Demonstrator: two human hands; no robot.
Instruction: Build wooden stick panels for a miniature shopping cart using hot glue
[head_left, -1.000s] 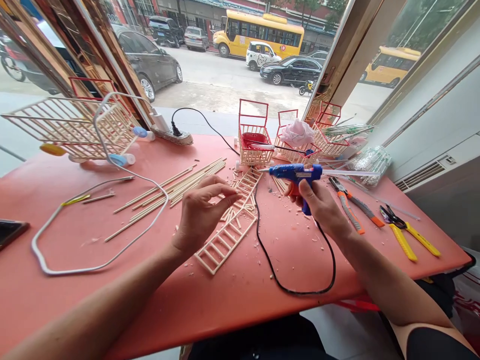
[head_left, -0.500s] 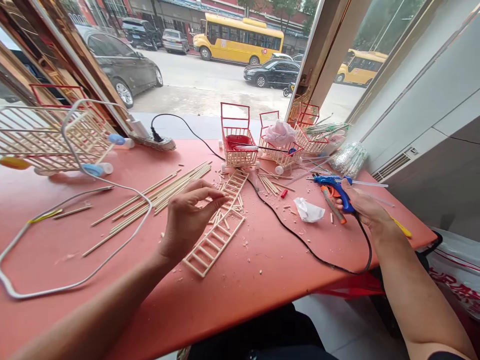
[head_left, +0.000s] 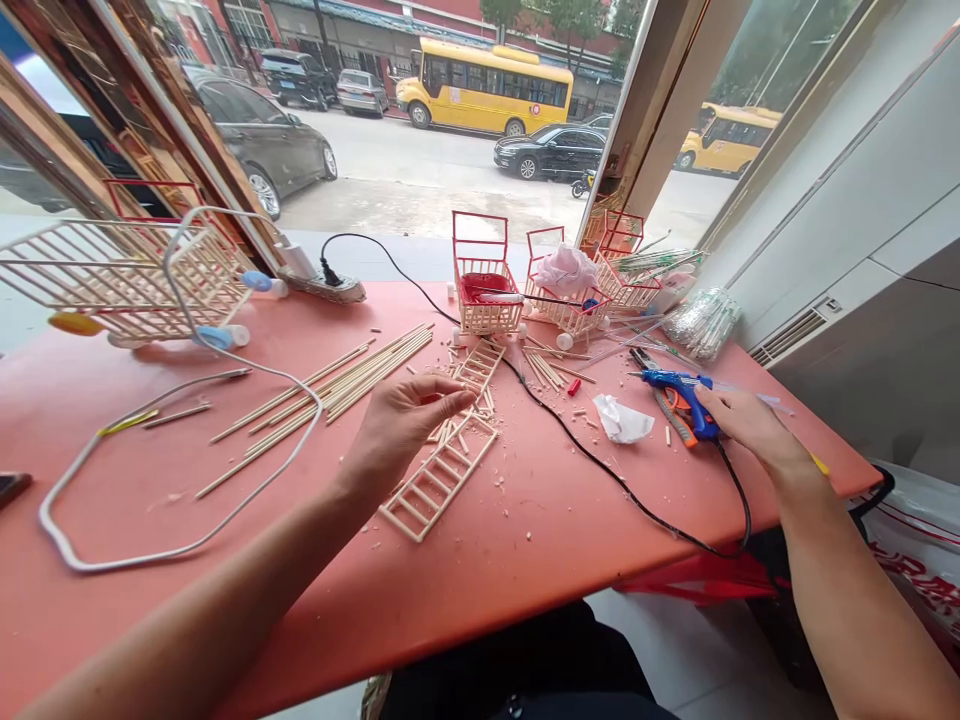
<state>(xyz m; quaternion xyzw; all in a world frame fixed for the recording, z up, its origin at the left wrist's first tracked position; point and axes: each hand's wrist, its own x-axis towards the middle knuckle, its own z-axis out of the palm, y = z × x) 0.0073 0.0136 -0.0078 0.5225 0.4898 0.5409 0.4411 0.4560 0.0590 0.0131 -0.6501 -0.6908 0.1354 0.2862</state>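
Observation:
My left hand point(head_left: 409, 425) is pinched, thumb against fingertips, over a ladder-shaped wooden frame point(head_left: 439, 485); whatever it pinches is too small to name. At the right, my right hand point(head_left: 739, 420) is closed round the back of a blue hot glue gun point(head_left: 679, 382), which lies low over orange-handled pliers point(head_left: 675, 418). Beyond my left hand, a second ladder-like frame point(head_left: 482, 367) leads up to a small stick cart point(head_left: 486, 300) with a red handle. Long thin sticks point(head_left: 352, 375) lie to the left of that frame.
A larger stick cart point(head_left: 135, 275) stands at the left, beside a looped white cable point(head_left: 56, 525). A black cord point(head_left: 600, 480) crosses the pink table point(head_left: 540, 590). Crumpled white paper point(head_left: 622, 420), a red piece point(head_left: 574, 387) and a power strip point(head_left: 330, 288) also lie there.
The view has shifted slightly, moving the scene to the right. The glue gun is lower, nearer the pliers, with my right hand behind it. My left hand keeps its pinch.

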